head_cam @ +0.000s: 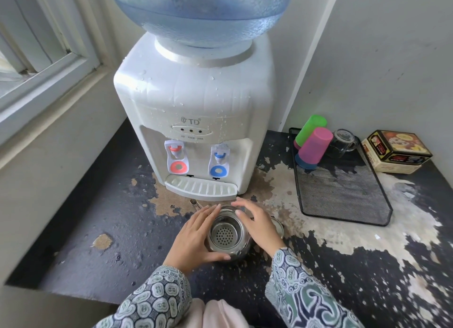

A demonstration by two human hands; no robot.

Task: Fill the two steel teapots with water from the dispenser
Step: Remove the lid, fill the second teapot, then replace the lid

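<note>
Peeling black countertop (103,261) holds the water dispenser (196,122). Just before its drip tray (201,188), left hand (196,239) and right hand (259,227) cup the open steel teapot (226,234), fingers spread. Wet steel might slip when lifted.

A dark table (103,261) with badly peeling paint carries the scene; pale bare patches spread to the right of the hands and beyond them. Up and to the left of the hands, a white-framed window (36,65) lets in daylight above a cream sill. Grey-white walls (382,53) meet in a corner far beyond the hands. Right of the hands lies a black mesh tray (343,195), with a printed box (397,151) further right.
</note>
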